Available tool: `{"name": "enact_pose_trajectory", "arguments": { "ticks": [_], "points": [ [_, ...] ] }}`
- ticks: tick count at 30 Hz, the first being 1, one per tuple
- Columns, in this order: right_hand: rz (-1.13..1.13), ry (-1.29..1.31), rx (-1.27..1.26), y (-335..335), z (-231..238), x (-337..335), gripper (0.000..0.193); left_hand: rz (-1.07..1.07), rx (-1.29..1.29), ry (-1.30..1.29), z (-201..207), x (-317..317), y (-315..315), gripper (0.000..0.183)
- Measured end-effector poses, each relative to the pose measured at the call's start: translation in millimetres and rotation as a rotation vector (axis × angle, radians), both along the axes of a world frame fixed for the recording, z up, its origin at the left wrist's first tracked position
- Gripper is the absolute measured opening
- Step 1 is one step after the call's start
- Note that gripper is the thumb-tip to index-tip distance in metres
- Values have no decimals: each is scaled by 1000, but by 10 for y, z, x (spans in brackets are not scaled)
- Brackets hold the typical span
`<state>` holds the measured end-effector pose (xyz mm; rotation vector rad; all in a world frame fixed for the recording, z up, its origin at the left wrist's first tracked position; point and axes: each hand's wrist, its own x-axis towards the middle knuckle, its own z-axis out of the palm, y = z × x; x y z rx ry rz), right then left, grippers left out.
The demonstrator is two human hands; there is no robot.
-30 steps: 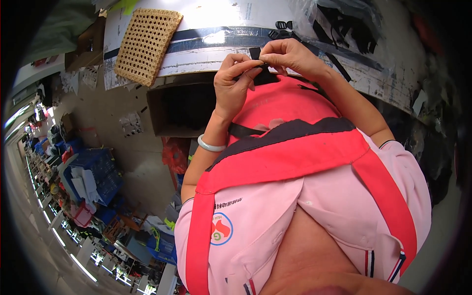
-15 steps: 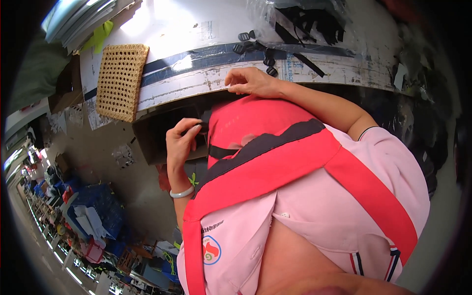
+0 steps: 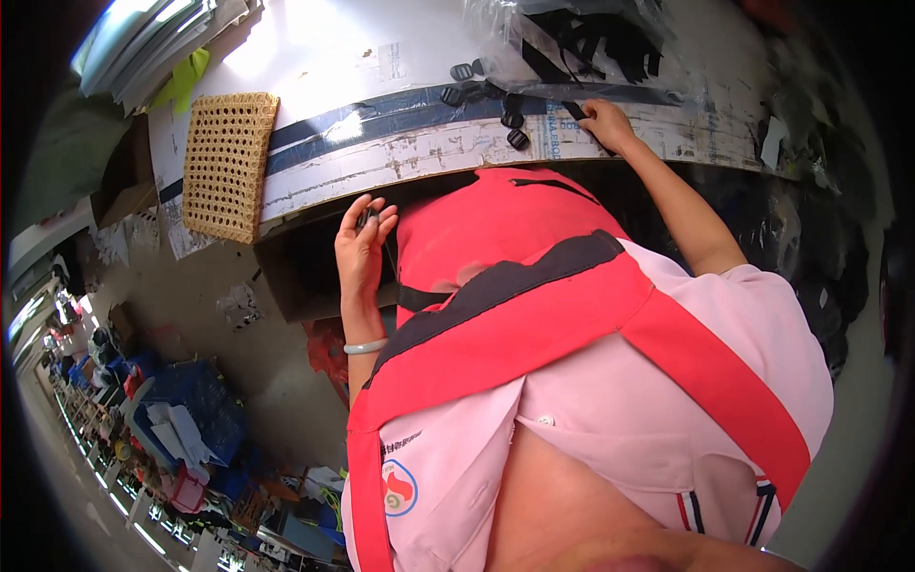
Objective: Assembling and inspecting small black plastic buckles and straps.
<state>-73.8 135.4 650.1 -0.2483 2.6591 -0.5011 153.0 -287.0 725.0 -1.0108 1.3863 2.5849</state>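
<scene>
My right hand (image 3: 610, 127) reaches over the white table edge, its thumb and fingers closed on a black webbing strap (image 3: 575, 112). Several black plastic buckles (image 3: 513, 120) lie just left of it, close to the strap. Below the table edge, on the left, my left hand (image 3: 362, 250) is raised with curled fingers. Between its fingertips sits a small black piece (image 3: 366, 218), partly hidden and too small to name surely. My red apron (image 3: 457, 227) spreads over my lap beside that hand.
A woven cane panel (image 3: 227, 164) stands out over the table's left corner. Clear plastic bags with black straps (image 3: 591, 40) lie at the back. Stacked sheets (image 3: 143, 48) are at the far left. Under the table is an open box (image 3: 286, 272); blue crates (image 3: 195, 400) stand on the floor.
My right hand has moved right from the table's front edge and taken hold of the black strap. My left hand has risen slightly and turned, still with the small black piece.
</scene>
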Motion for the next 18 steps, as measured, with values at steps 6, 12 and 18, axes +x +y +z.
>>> {"name": "enact_pose_trajectory", "arguments": {
  "ticks": [6,12,18],
  "points": [
    [-47,-462,-634,-972,953,254,17,-297,-92,227,251,-447,453,35],
    [88,-777,-907,-1873,1497,648,18,-302,-134,293,372,-602,605,31],
    [-30,-889,-909,-2010,1378,682,19,-296,-158,254,395,-585,605,14]
  ]
}}
